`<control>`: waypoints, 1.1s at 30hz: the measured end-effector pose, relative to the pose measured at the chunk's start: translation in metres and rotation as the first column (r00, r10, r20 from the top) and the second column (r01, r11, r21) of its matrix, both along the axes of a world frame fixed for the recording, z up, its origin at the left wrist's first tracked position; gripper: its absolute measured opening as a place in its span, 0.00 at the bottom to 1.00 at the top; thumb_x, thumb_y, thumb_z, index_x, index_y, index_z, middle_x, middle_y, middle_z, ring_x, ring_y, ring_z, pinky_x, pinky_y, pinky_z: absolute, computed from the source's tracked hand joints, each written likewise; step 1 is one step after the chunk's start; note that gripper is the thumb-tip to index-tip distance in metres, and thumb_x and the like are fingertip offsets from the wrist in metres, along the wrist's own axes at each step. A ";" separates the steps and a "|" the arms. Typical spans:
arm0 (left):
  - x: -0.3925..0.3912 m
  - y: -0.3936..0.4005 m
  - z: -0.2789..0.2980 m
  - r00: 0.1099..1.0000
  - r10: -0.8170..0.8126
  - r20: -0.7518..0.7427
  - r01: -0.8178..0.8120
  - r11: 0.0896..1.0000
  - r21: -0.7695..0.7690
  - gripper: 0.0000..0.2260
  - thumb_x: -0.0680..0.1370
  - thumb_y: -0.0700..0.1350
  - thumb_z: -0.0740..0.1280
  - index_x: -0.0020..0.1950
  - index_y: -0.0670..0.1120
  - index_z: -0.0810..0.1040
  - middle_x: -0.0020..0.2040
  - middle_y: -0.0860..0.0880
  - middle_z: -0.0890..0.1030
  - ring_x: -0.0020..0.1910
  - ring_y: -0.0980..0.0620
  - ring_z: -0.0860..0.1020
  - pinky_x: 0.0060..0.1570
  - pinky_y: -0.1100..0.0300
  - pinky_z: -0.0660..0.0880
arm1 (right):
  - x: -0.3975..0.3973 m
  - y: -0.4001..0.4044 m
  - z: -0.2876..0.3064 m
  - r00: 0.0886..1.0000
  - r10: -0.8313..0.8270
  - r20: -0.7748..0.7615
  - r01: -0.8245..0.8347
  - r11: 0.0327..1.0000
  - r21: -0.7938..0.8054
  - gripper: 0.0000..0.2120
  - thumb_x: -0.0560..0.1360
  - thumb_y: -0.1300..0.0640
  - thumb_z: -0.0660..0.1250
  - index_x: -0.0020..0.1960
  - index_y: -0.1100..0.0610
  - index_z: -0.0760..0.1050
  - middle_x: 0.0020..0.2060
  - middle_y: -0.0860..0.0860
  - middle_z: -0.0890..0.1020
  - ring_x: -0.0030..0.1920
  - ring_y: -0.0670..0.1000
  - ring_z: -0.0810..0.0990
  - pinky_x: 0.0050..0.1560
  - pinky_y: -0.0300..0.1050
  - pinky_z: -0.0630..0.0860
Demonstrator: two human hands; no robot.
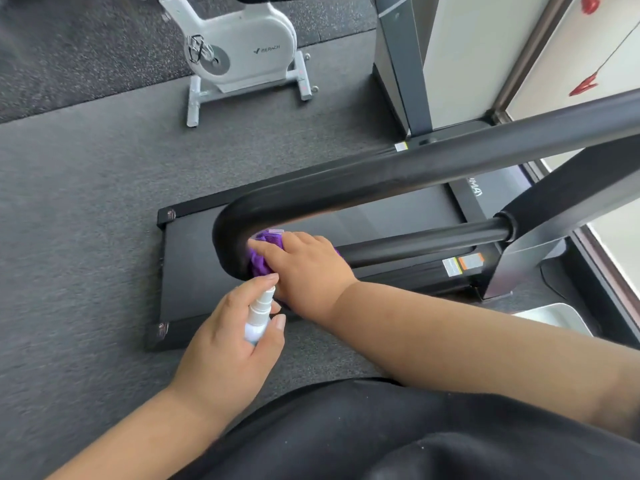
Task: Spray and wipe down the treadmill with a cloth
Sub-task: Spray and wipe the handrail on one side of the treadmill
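While the right hand presses the purple cloth against the handrail bend, the left hand — just beside and nearer the body — grips the spray bottle; the rail runs rightward, away from both hands.

Treadmill on floor, handrail arching above its deck. Cloth pressed to rail's bend under right hand. Left hand just before it, around bottle. Bike behind, well apart.
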State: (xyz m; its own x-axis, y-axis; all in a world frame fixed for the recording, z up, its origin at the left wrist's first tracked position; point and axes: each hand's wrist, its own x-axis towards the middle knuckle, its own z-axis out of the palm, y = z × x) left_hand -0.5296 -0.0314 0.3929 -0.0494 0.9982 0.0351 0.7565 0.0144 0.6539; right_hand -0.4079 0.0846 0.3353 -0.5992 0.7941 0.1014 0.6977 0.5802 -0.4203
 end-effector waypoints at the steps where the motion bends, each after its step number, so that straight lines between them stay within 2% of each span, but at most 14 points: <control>1: 0.002 0.003 0.000 1.000 -0.007 0.005 0.007 1.000 -0.003 0.27 0.74 0.37 0.72 0.62 0.64 0.68 0.53 0.55 0.79 0.54 0.65 0.75 0.52 0.79 0.65 | 0.006 0.001 0.000 1.000 0.018 0.021 -0.018 1.000 0.010 0.29 0.75 0.40 0.54 0.72 0.49 0.71 0.57 0.55 0.80 0.57 0.60 0.77 0.53 0.54 0.73; 2: 0.005 0.006 0.000 1.000 -0.016 0.009 0.016 1.000 -0.004 0.27 0.75 0.37 0.72 0.62 0.65 0.68 0.54 0.54 0.79 0.54 0.64 0.75 0.52 0.78 0.65 | 0.013 0.002 -0.001 0.999 0.032 0.037 -0.033 0.999 0.027 0.28 0.75 0.40 0.55 0.71 0.48 0.73 0.58 0.55 0.80 0.57 0.60 0.77 0.53 0.54 0.73; 4: 0.013 0.011 0.000 0.999 -0.040 0.015 0.041 0.999 -0.010 0.25 0.75 0.39 0.71 0.61 0.66 0.68 0.56 0.53 0.80 0.54 0.62 0.75 0.53 0.78 0.65 | 0.029 0.004 -0.006 0.996 0.054 0.070 -0.060 0.994 0.092 0.23 0.77 0.41 0.63 0.68 0.49 0.76 0.58 0.56 0.80 0.56 0.61 0.78 0.51 0.55 0.75; 7: 0.029 0.021 -0.001 0.998 -0.068 0.013 0.068 0.998 -0.018 0.24 0.75 0.43 0.70 0.61 0.69 0.68 0.56 0.54 0.79 0.53 0.61 0.75 0.53 0.79 0.64 | 0.063 0.009 -0.015 0.996 0.031 0.081 -0.044 0.987 0.156 0.20 0.74 0.43 0.71 0.63 0.50 0.80 0.55 0.56 0.81 0.51 0.61 0.79 0.47 0.54 0.77; 11: 0.048 0.030 -0.005 0.996 -0.087 0.011 0.088 0.995 -0.036 0.29 0.75 0.46 0.68 0.61 0.79 0.62 0.54 0.59 0.78 0.54 0.67 0.74 0.51 0.80 0.63 | 0.123 0.021 -0.025 0.995 -0.061 0.077 0.045 0.979 0.198 0.19 0.74 0.42 0.70 0.61 0.50 0.81 0.52 0.57 0.81 0.50 0.62 0.80 0.49 0.55 0.77; 14: 0.059 0.034 -0.011 0.999 -0.042 0.009 0.042 0.998 -0.051 0.28 0.76 0.48 0.67 0.60 0.80 0.61 0.56 0.60 0.78 0.56 0.67 0.73 0.51 0.79 0.65 | 0.174 0.031 -0.030 0.985 -0.148 0.089 0.125 0.966 0.226 0.20 0.74 0.40 0.64 0.59 0.50 0.82 0.51 0.56 0.82 0.50 0.62 0.81 0.49 0.55 0.77; 17: 0.065 0.040 -0.016 0.999 0.042 -0.008 -0.042 0.998 -0.053 0.22 0.76 0.51 0.65 0.63 0.73 0.63 0.57 0.62 0.77 0.55 0.68 0.71 0.49 0.72 0.67 | 0.225 0.038 -0.035 0.968 -0.237 0.084 0.217 0.955 0.202 0.18 0.75 0.43 0.67 0.59 0.53 0.82 0.51 0.58 0.82 0.51 0.64 0.80 0.52 0.59 0.77; 20: 0.066 0.043 -0.017 0.988 0.145 -0.061 -0.149 0.986 -0.080 0.21 0.77 0.53 0.63 0.65 0.71 0.62 0.57 0.62 0.75 0.51 0.61 0.72 0.48 0.59 0.69 | 0.254 0.044 -0.041 0.946 -0.322 0.037 0.311 0.934 0.174 0.15 0.75 0.50 0.73 0.58 0.57 0.82 0.51 0.61 0.81 0.52 0.68 0.79 0.55 0.62 0.75; 22: 0.064 0.043 -0.017 0.976 0.194 -0.101 -0.204 0.973 -0.105 0.20 0.77 0.54 0.62 0.66 0.71 0.61 0.59 0.61 0.75 0.53 0.54 0.73 0.49 0.55 0.70 | 0.252 0.044 -0.039 0.938 -0.339 -0.069 0.346 0.927 0.147 0.14 0.76 0.51 0.71 0.58 0.57 0.82 0.52 0.61 0.82 0.53 0.67 0.79 0.56 0.62 0.75; 24: 0.063 0.041 -0.018 0.967 0.199 -0.159 -0.221 0.967 -0.129 0.20 0.77 0.56 0.60 0.67 0.71 0.60 0.62 0.60 0.75 0.54 0.52 0.74 0.48 0.55 0.69 | 0.237 0.037 -0.030 0.950 -0.247 -0.193 0.276 0.951 0.141 0.16 0.77 0.48 0.66 0.60 0.55 0.80 0.52 0.59 0.82 0.52 0.65 0.79 0.55 0.59 0.77; 26: 0.062 0.042 -0.022 0.950 0.191 -0.246 -0.228 0.965 -0.133 0.20 0.78 0.56 0.59 0.68 0.70 0.59 0.63 0.58 0.75 0.52 0.51 0.75 0.46 0.56 0.69 | 0.216 0.020 -0.020 0.963 -0.045 -0.265 0.088 0.985 0.151 0.16 0.78 0.46 0.63 0.62 0.51 0.75 0.53 0.57 0.81 0.52 0.63 0.80 0.54 0.56 0.77; 28: 0.062 0.045 -0.025 0.927 0.184 -0.328 -0.234 0.965 -0.122 0.19 0.79 0.54 0.59 0.68 0.67 0.60 0.61 0.55 0.76 0.45 0.51 0.74 0.42 0.56 0.71 | 0.195 -0.001 -0.015 0.953 0.176 -0.248 -0.144 0.979 0.143 0.18 0.79 0.44 0.62 0.65 0.49 0.70 0.53 0.55 0.81 0.51 0.61 0.80 0.53 0.54 0.77; 30: 0.064 0.048 -0.027 0.911 0.167 -0.378 -0.229 0.966 -0.125 0.18 0.80 0.52 0.60 0.68 0.64 0.61 0.56 0.53 0.77 0.41 0.51 0.74 0.38 0.55 0.74 | 0.183 -0.017 -0.012 0.928 0.315 -0.200 -0.301 0.948 0.099 0.24 0.77 0.41 0.62 0.69 0.51 0.66 0.52 0.53 0.82 0.50 0.57 0.81 0.52 0.53 0.78; 33: 0.069 0.054 -0.028 0.894 0.126 -0.431 -0.205 0.969 -0.141 0.16 0.81 0.50 0.60 0.66 0.62 0.62 0.48 0.54 0.76 0.36 0.50 0.75 0.35 0.51 0.77 | 0.187 -0.020 -0.014 0.916 0.359 -0.178 -0.357 0.933 0.042 0.30 0.75 0.40 0.62 0.72 0.52 0.60 0.51 0.51 0.83 0.50 0.54 0.82 0.52 0.51 0.79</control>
